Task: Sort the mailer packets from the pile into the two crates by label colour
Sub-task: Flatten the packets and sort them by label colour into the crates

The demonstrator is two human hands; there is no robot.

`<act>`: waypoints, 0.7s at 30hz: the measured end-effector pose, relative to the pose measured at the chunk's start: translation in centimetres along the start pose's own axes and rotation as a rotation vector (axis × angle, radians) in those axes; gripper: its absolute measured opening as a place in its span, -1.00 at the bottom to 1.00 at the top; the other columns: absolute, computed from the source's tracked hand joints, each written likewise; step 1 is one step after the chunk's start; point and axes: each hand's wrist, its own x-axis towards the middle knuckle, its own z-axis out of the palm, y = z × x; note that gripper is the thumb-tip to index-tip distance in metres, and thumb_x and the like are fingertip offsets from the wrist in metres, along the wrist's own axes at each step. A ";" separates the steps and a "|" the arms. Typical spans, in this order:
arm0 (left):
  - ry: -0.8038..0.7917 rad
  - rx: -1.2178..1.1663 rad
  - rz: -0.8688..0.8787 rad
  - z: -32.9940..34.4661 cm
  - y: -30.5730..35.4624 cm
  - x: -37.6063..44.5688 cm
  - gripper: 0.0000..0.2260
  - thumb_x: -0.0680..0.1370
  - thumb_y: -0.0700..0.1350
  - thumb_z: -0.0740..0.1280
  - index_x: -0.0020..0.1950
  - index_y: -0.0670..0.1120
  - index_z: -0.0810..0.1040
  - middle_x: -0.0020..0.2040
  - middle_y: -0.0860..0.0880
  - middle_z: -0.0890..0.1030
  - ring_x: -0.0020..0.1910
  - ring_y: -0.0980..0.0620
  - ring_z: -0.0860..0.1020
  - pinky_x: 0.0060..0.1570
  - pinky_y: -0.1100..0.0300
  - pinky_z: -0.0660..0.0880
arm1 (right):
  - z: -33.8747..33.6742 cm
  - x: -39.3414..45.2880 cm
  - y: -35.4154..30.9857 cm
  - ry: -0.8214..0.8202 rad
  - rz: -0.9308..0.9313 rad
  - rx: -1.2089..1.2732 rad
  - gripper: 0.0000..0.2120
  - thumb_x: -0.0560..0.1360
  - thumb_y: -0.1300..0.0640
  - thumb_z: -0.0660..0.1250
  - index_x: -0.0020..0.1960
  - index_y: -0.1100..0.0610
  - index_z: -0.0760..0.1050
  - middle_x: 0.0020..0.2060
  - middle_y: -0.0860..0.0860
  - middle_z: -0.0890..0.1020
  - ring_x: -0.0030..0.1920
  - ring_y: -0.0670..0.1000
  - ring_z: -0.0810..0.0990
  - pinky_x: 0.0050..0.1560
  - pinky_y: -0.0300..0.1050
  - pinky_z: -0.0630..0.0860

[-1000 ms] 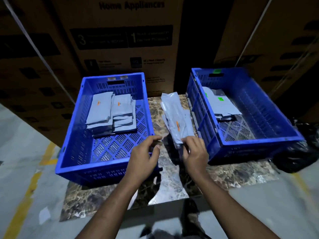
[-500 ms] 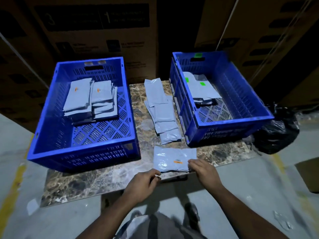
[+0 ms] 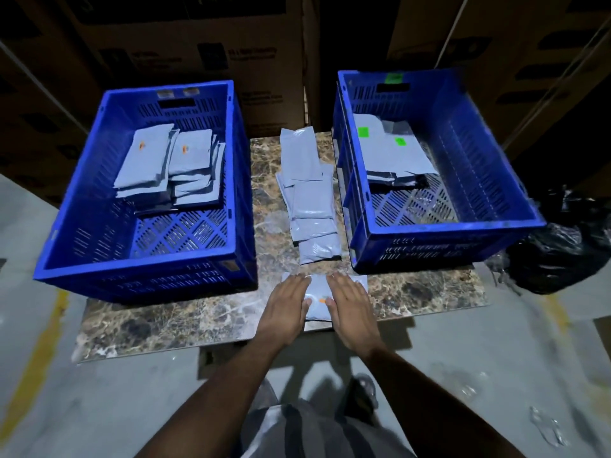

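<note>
A grey mailer packet with an orange label [image 3: 318, 300] lies flat near the front edge of the marble slab [image 3: 185, 322]. My left hand [image 3: 288, 304] and my right hand [image 3: 351, 300] press down on it with straight fingers, one on each side. A pile of grey packets [image 3: 309, 200] runs down the slab between the crates. The left blue crate [image 3: 86, 259] holds packets with orange labels [image 3: 165, 163]. The right blue crate [image 3: 463, 233] holds packets with green labels [image 3: 393, 150].
Large cardboard boxes [image 3: 185, 44] stand close behind the crates. A black plastic bag [image 3: 562, 249] lies on the floor at the right of the slab. Yellow floor lines run at the left. My legs and sandals show below the slab's front edge.
The orange-label packet was pulled from the pile to the slab's front edge and held by its near corners. Both hands now lie flat on it.
</note>
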 end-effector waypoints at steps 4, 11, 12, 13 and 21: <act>-0.031 0.054 -0.039 1.0 -0.1 -0.5 -0.46 0.67 0.12 -0.09 0.64 0.03 -0.03 0.64 0.07 0.00 0.61 0.10 -0.08 0.55 0.09 -0.20 | 0.0 0.1 -0.3 0.019 -0.012 -0.054 -0.49 0.68 -0.09 0.00 0.59 0.03 0.18 0.55 0.02 0.28 0.56 0.06 0.19 0.55 0.05 0.10; -0.063 0.143 -0.047 1.4 -0.4 -0.2 -0.45 0.67 0.11 -0.10 0.64 0.01 -0.12 0.64 0.07 -0.09 0.61 0.09 -0.15 0.57 0.01 -0.18 | 0.6 0.0 -0.4 0.019 -0.015 -0.145 -0.48 0.69 -0.08 0.03 0.60 0.06 0.15 0.57 0.05 0.24 0.58 0.08 0.15 0.56 0.08 0.06; -0.066 0.148 -0.045 1.5 -0.5 -0.2 -0.45 0.67 0.10 -0.09 0.64 0.01 -0.10 0.65 0.06 -0.07 0.61 0.09 -0.14 0.58 0.00 -0.16 | 0.6 -0.1 -0.4 0.028 -0.022 -0.143 -0.48 0.69 -0.08 0.04 0.60 0.08 0.17 0.57 0.06 0.25 0.58 0.08 0.15 0.56 0.09 0.06; -0.066 0.149 -0.043 1.6 -0.6 -0.2 -0.45 0.67 0.10 -0.08 0.65 0.00 -0.08 0.65 0.06 -0.06 0.61 0.09 -0.13 0.58 -0.02 -0.13 | 0.5 -0.1 -0.4 0.038 -0.029 -0.143 -0.48 0.68 -0.07 0.05 0.59 0.09 0.18 0.56 0.07 0.26 0.58 0.09 0.16 0.56 0.10 0.08; -0.076 0.187 -0.041 1.7 -0.7 0.0 -0.44 0.65 0.12 -0.11 0.64 0.02 -0.08 0.65 0.06 -0.05 0.61 0.10 -0.14 0.55 0.01 -0.17 | 0.1 -0.4 -0.6 0.087 -0.076 -0.130 -0.48 0.67 -0.04 0.11 0.57 0.14 0.24 0.54 0.13 0.29 0.56 0.12 0.21 0.53 0.15 0.15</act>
